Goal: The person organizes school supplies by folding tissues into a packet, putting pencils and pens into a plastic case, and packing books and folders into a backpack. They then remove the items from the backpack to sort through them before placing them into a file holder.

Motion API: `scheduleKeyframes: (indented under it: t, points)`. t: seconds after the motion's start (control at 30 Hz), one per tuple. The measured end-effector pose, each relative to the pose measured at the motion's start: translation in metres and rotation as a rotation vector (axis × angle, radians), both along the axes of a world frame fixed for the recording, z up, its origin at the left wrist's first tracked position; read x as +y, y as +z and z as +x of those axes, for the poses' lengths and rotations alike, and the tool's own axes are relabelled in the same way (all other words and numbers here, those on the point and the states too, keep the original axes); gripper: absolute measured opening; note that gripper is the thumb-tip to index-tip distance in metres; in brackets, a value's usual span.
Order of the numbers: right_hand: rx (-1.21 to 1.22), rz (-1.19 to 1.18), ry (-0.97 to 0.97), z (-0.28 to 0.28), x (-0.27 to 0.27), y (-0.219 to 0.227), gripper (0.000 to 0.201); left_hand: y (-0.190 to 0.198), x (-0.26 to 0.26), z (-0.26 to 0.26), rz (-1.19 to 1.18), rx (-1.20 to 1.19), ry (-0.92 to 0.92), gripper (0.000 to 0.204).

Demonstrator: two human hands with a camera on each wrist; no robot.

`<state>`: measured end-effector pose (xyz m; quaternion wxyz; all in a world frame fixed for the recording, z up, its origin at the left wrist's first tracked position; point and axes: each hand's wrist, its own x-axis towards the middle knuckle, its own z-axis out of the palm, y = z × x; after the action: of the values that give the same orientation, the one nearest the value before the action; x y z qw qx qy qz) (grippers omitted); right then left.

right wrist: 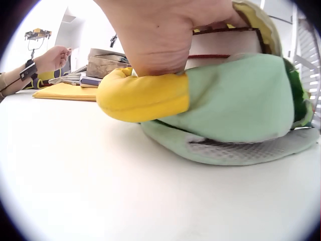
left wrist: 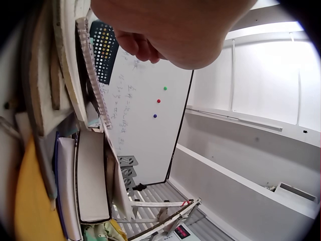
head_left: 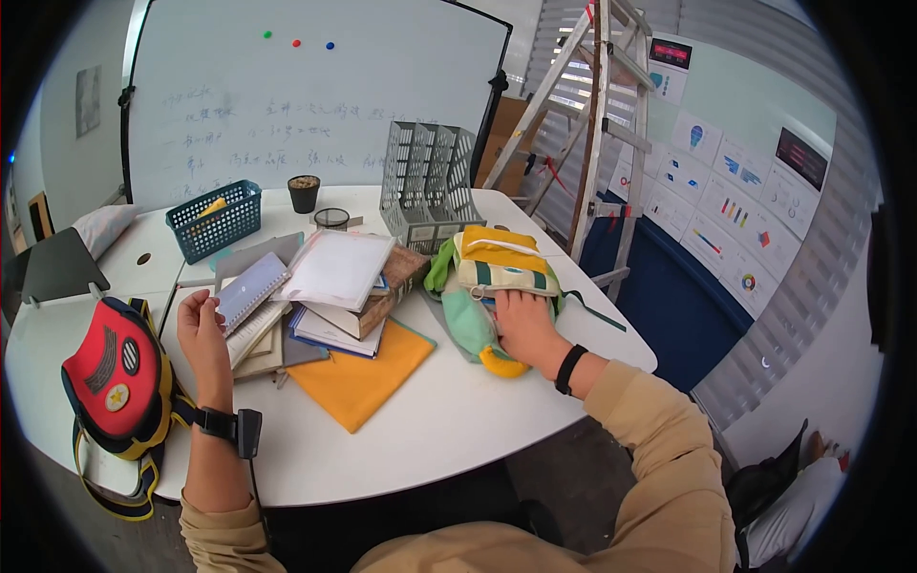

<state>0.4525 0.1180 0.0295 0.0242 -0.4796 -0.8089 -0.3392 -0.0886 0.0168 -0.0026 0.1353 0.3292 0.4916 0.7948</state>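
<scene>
My right hand [head_left: 525, 329] reaches into the opening of a small mint-green, cream and yellow backpack [head_left: 468, 320] lying on the table. In the right wrist view, a book [right wrist: 225, 42] with pale pages and dark red cover edges shows inside the bag, right under the right hand [right wrist: 155, 35]. The fingertips are hidden, and I cannot tell whether they grip the book. My left hand [head_left: 202, 329] is raised beside a spiral notebook [head_left: 253, 291] on the book pile, its fingers loosely curled with nothing in them.
Several books and papers [head_left: 334, 267] are heaped mid-table over an orange folder [head_left: 358, 382]. At the left lies a red and black backpack [head_left: 110, 382]. Toward the back stand a teal basket [head_left: 215, 224], a potted plant [head_left: 304, 194] and a grey file rack [head_left: 430, 181].
</scene>
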Motion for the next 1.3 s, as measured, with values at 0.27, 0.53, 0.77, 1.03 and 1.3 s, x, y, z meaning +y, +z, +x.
scheduleKeyframes:
  t: [0.27, 0.53, 0.77, 1.03, 1.3]
  points:
    - [0.179, -0.037, -0.096, 0.0, 0.007, -0.001, 0.095, -0.002, 0.003, 0.0, -0.002, -0.003, -0.02, 0.015]
    - [0.189, -0.081, -0.113, 0.021, 0.023, 0.004, 0.095, 0.0, 0.002, 0.001, -0.008, 0.033, -0.019, 0.014]
    - [0.174, -0.045, -0.082, 0.03, 0.021, -0.001, 0.093, 0.002, 0.001, 0.005, -0.009, 0.026, -0.031, 0.014]
    - [0.315, -0.166, -0.168, 0.039, 0.015, 0.008, 0.094, 0.0, 0.002, 0.007, -0.013, 0.017, -0.028, 0.013]
    - [0.163, 0.014, -0.131, 0.069, 0.031, -0.02, 0.067, 0.002, -0.001, 0.016, 0.028, 0.056, -0.035, 0.01]
